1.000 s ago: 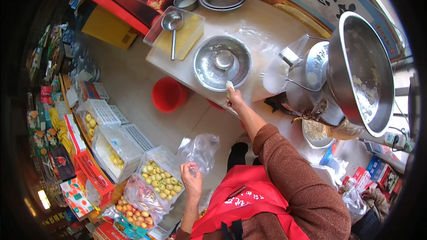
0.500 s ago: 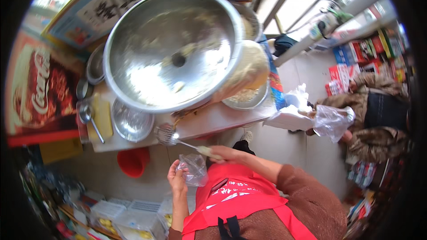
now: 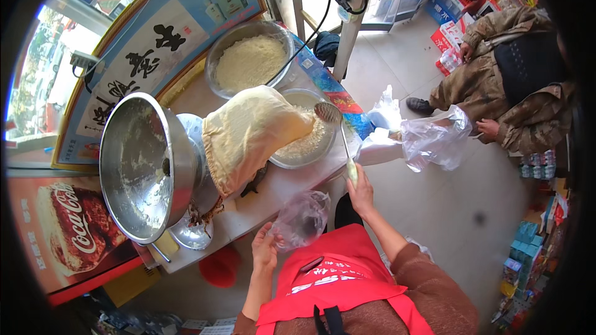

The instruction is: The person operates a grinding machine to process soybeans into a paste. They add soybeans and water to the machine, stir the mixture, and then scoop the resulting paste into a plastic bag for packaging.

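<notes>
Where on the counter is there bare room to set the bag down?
Bare counter lies along the near edge, between the cloth-covered bowl and the clear plastic bag in the left hand. The far side is crowded by the large metal basin, the bowl of white grains and the right hand with its strainer ladle.

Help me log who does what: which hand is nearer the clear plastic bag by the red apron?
Left. The left hand grips the clear plastic bag at its lower edge. The right hand is apart to the bag's right, holding the skimmer ladle handle.
</notes>
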Demonstrator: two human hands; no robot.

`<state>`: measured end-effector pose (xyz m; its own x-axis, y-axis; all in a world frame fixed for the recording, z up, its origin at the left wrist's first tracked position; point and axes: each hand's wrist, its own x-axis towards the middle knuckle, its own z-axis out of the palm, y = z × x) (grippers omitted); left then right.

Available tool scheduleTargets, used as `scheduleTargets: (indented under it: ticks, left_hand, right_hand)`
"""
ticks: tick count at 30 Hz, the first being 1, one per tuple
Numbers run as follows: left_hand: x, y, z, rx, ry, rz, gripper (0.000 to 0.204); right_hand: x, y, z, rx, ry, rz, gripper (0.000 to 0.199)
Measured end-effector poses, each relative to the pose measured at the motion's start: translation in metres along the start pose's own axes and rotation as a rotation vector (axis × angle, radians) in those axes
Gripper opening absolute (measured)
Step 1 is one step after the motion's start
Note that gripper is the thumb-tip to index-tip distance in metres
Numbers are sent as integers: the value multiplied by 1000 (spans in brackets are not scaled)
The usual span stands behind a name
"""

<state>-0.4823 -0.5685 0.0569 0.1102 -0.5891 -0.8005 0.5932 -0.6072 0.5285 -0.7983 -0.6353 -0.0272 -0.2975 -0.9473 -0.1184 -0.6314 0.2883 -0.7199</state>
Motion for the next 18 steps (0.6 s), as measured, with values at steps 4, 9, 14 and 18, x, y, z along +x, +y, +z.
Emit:
scheduleTargets:
  ticks: [4, 9, 14, 18]
  left_hand:
    - [-9, 5, -5, 38, -9, 21, 37]
    - [-14, 4, -18, 58, 3, 23, 38]
    - [-9, -13, -33, -52, 72, -27, 41]
    - [-15, -19, -51, -164, 48, -30, 44]
  right_hand:
    - [52, 5, 58, -81, -26, 35, 60]
    - [52, -17, 84, -385, 299, -171, 57]
    - [32, -107, 145, 1412, -321, 376, 33]
    - [57, -166, 188, 2265, -533, 813, 36]
